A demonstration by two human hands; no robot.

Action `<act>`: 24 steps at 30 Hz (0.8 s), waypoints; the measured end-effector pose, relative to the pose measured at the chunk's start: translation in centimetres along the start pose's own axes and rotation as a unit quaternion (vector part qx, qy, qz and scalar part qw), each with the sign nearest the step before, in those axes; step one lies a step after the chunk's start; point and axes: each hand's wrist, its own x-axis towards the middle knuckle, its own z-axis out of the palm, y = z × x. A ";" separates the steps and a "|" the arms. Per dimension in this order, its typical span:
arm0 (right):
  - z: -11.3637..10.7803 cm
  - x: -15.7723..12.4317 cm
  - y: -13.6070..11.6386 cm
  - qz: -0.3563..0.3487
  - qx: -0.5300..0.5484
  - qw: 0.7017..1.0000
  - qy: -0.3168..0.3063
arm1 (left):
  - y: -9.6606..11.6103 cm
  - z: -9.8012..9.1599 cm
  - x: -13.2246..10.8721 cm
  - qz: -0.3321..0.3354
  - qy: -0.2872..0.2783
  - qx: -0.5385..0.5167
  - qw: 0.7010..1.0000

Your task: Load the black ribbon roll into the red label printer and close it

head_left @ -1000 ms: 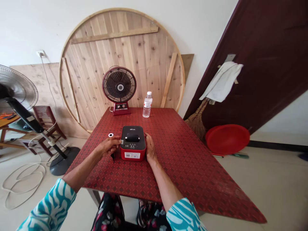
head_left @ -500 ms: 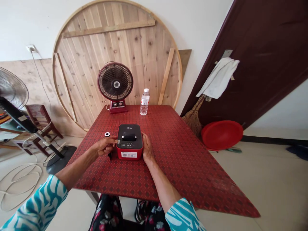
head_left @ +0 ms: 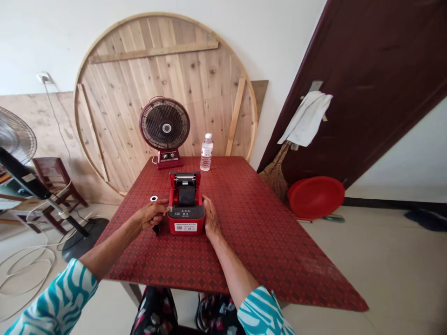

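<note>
Atop the red-patterned worktop (head_left: pixel 244 242), the red label printer (head_left: pixel 186 227) stands lid open — left hand (head_left: pixel 152 215) and right hand (head_left: pixel 210 216) clasp its sides; 1 small white ring (head_left: pixel 154 198) lies just beside it, not yet inside.

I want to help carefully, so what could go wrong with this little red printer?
The little red printer has its lid standing open, so it might pinch the left hand or right hand if it snaps shut. The small white ring lies loose on the red table and could roll off. The water bottle could spill if knocked over.
</note>
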 end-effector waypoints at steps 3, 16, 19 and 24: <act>0.0 0.1 0.3 0.000 0.007 1.000 -0.005 | 0.3 -0.2 -0.2 0.040 -0.010 0.037 0.998; 0.2 0.5 0.6 -0.024 0.022 0.999 -0.002 | 4.6 1.6 4.1 0.295 0.127 0.562 0.762; 0.3 0.6 0.7 -0.028 0.025 0.999 0.001 | 4.7 2.8 4.2 0.310 0.056 0.569 0.760; 0.5 0.9 0.5 -0.033 0.016 0.999 0.013 | 5.2 4.1 4.2 0.320 -0.099 0.528 0.780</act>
